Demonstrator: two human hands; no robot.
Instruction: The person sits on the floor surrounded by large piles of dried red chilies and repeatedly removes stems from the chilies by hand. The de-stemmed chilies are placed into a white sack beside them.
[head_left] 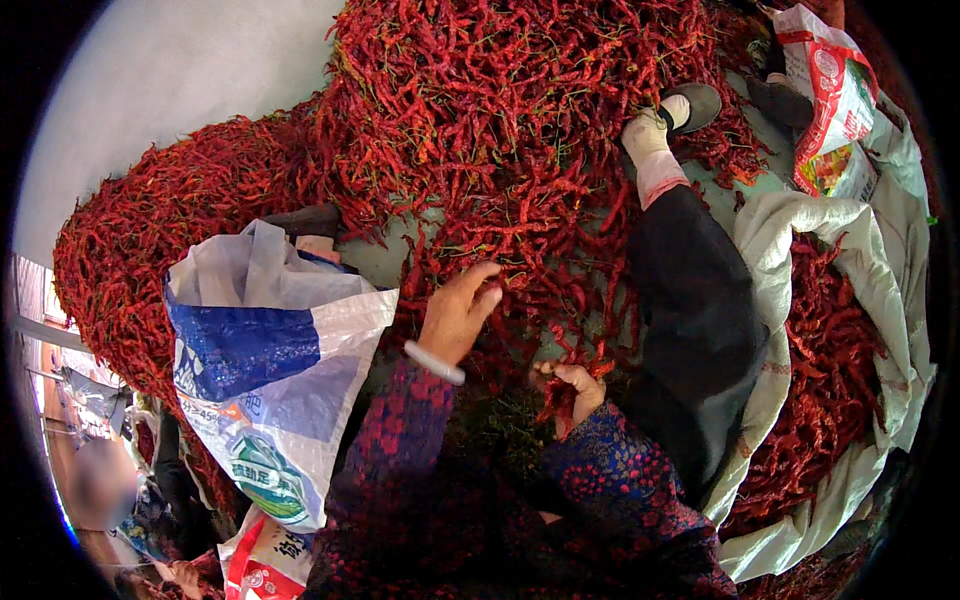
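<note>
My left hand (458, 315), with a pale bangle (435, 363) at its wrist, is over the near edge of a large heap of dried red chili peppers (500, 130). Its thumb and fingers are curved and a little apart, and nothing shows between them. Lower and to the right, my right hand (582, 396) is closed around a few red chilies (556, 400), whose tips stick out past the thumb. Loose chilies lie on the floor between the two hands. Below them is a dark patch of greenish stems (495, 425).
A white and blue woven sack (270, 350) covers my left side. On the right stands an open white sack (765, 235) full of chilies, beyond my outstretched dark-trousered leg (695, 320). A red and white bag (830, 110) lies far right. Another person (150, 515) sits at lower left.
</note>
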